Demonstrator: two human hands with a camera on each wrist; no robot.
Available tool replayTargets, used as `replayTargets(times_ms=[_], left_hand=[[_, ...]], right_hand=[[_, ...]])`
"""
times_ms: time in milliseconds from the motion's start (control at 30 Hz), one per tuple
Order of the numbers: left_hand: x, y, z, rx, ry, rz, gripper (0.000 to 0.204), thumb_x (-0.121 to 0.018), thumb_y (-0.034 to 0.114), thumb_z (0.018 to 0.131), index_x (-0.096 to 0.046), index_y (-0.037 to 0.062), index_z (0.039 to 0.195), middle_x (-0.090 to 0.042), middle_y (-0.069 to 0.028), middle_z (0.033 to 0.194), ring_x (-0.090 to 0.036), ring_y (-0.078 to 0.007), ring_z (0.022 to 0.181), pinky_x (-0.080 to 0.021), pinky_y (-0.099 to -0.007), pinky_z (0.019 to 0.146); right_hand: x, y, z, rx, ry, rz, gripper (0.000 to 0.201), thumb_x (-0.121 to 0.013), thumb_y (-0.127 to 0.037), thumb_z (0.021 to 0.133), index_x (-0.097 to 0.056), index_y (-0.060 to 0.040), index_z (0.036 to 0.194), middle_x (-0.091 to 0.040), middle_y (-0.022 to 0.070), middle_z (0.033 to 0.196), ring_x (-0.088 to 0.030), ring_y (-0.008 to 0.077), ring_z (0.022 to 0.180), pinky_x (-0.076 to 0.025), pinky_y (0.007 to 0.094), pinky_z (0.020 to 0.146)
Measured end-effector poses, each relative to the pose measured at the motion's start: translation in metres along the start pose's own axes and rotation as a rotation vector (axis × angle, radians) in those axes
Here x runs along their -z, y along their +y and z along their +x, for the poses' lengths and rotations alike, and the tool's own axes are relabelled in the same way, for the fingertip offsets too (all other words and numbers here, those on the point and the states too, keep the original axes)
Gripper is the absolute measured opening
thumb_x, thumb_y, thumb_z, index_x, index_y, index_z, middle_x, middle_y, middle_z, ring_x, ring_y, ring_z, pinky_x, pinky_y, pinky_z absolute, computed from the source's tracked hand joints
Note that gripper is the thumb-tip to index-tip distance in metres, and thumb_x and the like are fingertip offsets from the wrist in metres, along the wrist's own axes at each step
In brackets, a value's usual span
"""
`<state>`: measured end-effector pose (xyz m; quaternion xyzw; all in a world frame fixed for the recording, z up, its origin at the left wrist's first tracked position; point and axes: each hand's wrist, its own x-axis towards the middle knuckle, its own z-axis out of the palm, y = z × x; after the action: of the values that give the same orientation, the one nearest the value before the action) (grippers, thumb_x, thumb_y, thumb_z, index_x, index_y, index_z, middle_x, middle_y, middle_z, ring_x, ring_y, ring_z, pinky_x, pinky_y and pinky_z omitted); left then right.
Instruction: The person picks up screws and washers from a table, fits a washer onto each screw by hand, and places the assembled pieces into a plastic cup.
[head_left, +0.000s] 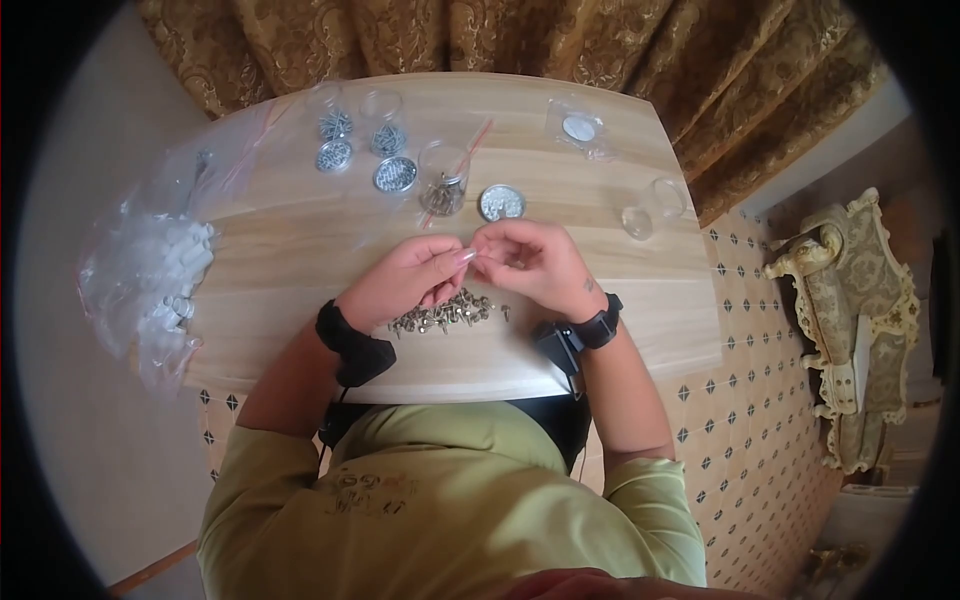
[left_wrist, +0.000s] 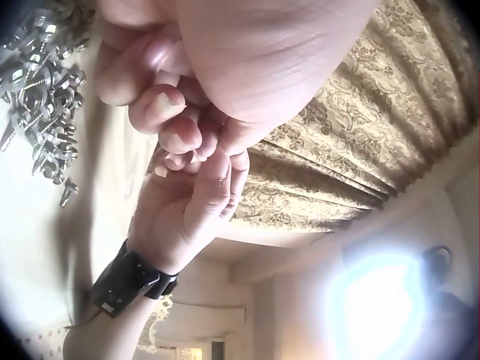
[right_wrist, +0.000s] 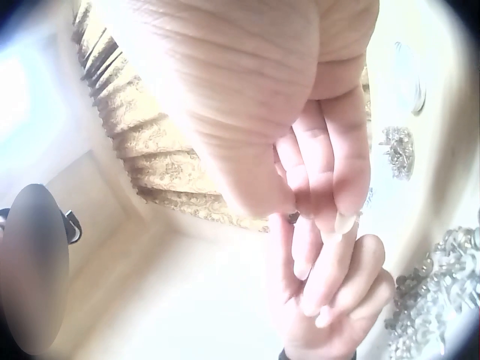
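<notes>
My left hand (head_left: 415, 275) and right hand (head_left: 535, 262) meet at the fingertips over the front middle of the table. In the left wrist view, the left hand's thumb and curled fingers (left_wrist: 180, 139) come right against the right hand's fingertips. Both hands pinch at one spot; the small piece between them is hidden, and I cannot tell its kind. Just below lies a heap of brass-toned screws with washers (head_left: 445, 313), one loose screw (head_left: 506, 312) to its right. Beyond the hands stand a clear jar (head_left: 443, 165) with some screws inside and a round lid (head_left: 501, 203) holding small silvery parts.
Two clear jars of screws (head_left: 387, 138) stand at the back left, with two filled round lids (head_left: 395, 174) before them. A plastic bag of white tubular pieces (head_left: 180, 255) covers the left edge. Clear cups (head_left: 637, 222) and a small bag with a white disc (head_left: 578, 128) lie right.
</notes>
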<state>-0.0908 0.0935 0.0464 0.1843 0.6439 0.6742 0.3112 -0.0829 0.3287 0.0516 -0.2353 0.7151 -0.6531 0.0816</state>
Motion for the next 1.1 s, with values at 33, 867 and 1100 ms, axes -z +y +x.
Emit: replayTargets(times_ms=[33, 867, 1100], left_hand=[[-0.002, 0.001, 0.0, -0.003, 0.021, -0.007, 0.035, -0.051, 0.03, 0.111, -0.059, 0.0062, 0.086, -0.059, 0.0003, 0.071, -0.048, -0.0048, 0.058, -0.036, -0.0195, 0.052], [0.041, 0.055, 0.052, -0.249, 0.439, 0.44, 0.032, -0.061, 0.025, 0.107, -0.059, 0.0037, 0.083, -0.055, 0.0021, 0.068, -0.049, -0.0047, 0.06, -0.039, -0.0234, 0.053], [0.018, 0.007, 0.013, -0.316, 0.438, 0.486, 0.031, -0.064, 0.017, 0.105, -0.054, 0.0035, 0.078, -0.048, 0.0068, 0.07, -0.04, -0.0007, 0.065, -0.034, -0.0214, 0.056]], right_hand=[[-0.001, -0.002, -0.001, -0.041, -0.005, 0.099, 0.017, -0.073, -0.001, 0.093, -0.07, 0.0027, 0.109, -0.075, 0.0061, 0.097, -0.071, 0.0109, 0.091, -0.058, 0.0276, 0.083], [0.031, 0.042, 0.023, -0.045, 0.47, -0.455, 0.014, -0.071, -0.01, 0.096, -0.072, -0.0027, 0.109, -0.072, 0.0085, 0.092, -0.069, 0.0149, 0.071, -0.054, 0.0292, 0.067], [0.034, 0.007, 0.001, -0.203, -0.22, -0.168, 0.015, -0.076, -0.005, 0.093, -0.071, -0.0006, 0.107, -0.071, 0.0009, 0.09, -0.063, 0.0083, 0.079, -0.052, 0.0241, 0.073]])
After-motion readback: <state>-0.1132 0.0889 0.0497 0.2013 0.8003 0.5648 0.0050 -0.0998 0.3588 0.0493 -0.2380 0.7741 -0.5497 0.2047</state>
